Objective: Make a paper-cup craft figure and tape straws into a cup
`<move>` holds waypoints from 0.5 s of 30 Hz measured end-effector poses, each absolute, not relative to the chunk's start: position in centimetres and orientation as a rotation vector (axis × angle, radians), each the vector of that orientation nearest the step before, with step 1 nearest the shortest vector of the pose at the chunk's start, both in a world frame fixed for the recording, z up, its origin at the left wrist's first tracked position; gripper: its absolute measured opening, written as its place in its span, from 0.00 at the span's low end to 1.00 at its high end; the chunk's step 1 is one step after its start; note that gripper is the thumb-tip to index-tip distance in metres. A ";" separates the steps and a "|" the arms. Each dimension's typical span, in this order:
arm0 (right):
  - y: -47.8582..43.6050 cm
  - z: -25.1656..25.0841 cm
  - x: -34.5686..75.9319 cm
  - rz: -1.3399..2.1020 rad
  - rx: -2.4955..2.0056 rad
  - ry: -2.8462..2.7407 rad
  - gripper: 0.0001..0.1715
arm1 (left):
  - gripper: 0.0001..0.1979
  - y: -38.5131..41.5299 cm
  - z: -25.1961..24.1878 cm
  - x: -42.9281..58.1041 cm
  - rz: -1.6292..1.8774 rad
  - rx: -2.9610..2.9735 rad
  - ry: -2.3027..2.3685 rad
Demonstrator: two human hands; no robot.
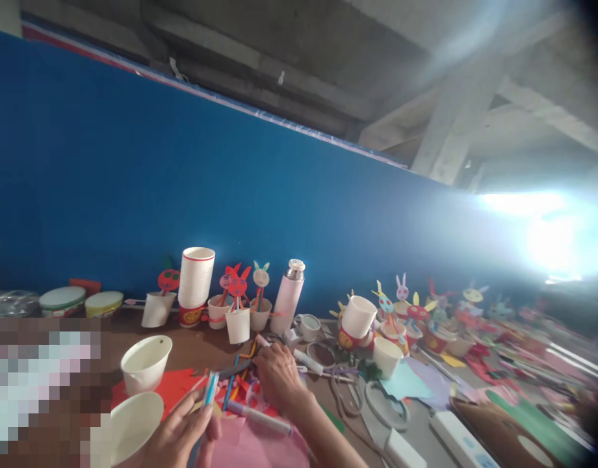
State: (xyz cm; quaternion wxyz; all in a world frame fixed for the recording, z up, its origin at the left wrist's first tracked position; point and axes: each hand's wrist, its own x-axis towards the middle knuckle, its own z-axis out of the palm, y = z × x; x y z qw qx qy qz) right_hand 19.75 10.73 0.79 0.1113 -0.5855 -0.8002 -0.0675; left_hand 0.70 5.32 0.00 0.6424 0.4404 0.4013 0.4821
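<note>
My left hand (184, 426), low in the view, has its fingers closed around a slim blue marker (211, 389) that points up. Farther forward, my right hand (279, 374) reaches palm-down over a jumble of small craft pieces; its fingertips are mostly hidden. Just beyond its fingers lies a pink-capped pen (262, 341). Orange and blue bent sticks (238, 376) and red paper cutouts lie to its left. Between my hands, a purple-capped marker (260, 416) rests across pink paper (253, 445). Red paper (179, 383) lies behind my left hand.
White paper cups (146, 364) stand at left, with a tall cup stack (196, 276) behind. Rabbit-faced cup figures (238, 325) line the blue wall (182, 162). A pink thermos (286, 302), tape rolls (387, 404) and a power strip (462, 439) are also on the table.
</note>
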 end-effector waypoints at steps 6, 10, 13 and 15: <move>10.9 0.3 20.1 -0.210 -1.806 -2.241 0.14 | 0.28 5.8 -0.6 0.9 1.160 0.944 0.838; 10.9 0.1 20.0 -0.154 -1.814 -2.257 0.19 | 0.28 5.6 -0.4 1.1 1.162 0.949 0.847; 10.9 0.1 20.1 -0.140 -1.796 -2.237 0.26 | 0.28 5.6 -0.4 1.2 1.144 0.957 0.842; 10.9 0.1 20.1 -0.153 -1.771 -2.234 0.26 | 0.29 5.6 -0.4 1.3 1.142 0.948 0.838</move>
